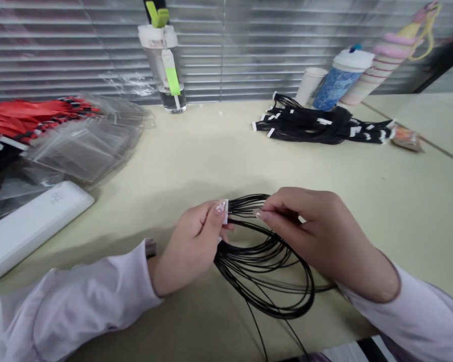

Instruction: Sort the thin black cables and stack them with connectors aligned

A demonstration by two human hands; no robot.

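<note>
A loop of thin black cords (266, 281) is hanging and fanning out in the middle of the view, low on the beige desk (219, 151), its ends gathered into a narrow white tab (225, 211). The left hand (189, 246) is pinching that tab between the thumb and the side of the forefinger, with the other fingers curled closed behind it. The right hand (309, 226) is reaching in from 3 o'clock, its fingers pressed together and their tips (262, 215) nipping the upper strands just beside the tab; the thumb is hidden, so I cannot tell how it is placed. Loose strands are trailing down toward 6 o'clock, over the desk's front edge. Pale lilac sleeves (79, 301) are covering both forearms.

Farther out, a bundle of black lanyards (320, 123) with white tabs is lying at 1 o'clock, beside a small foil snack packet (407, 138). Red lanyards (30, 118) and transparent plastic badge holders (86, 151) are piled at 10 o'clock, with a white rectangular case (33, 231) nearer at 9 o'clock. A water bottle (166, 70) with a green tab is standing at 12 o'clock against a window blind (249, 50), while a paper cup (309, 83), a blue patterned tumbler (342, 80) and a pink striped bottle (381, 65) are clustering at 1 o'clock.
</note>
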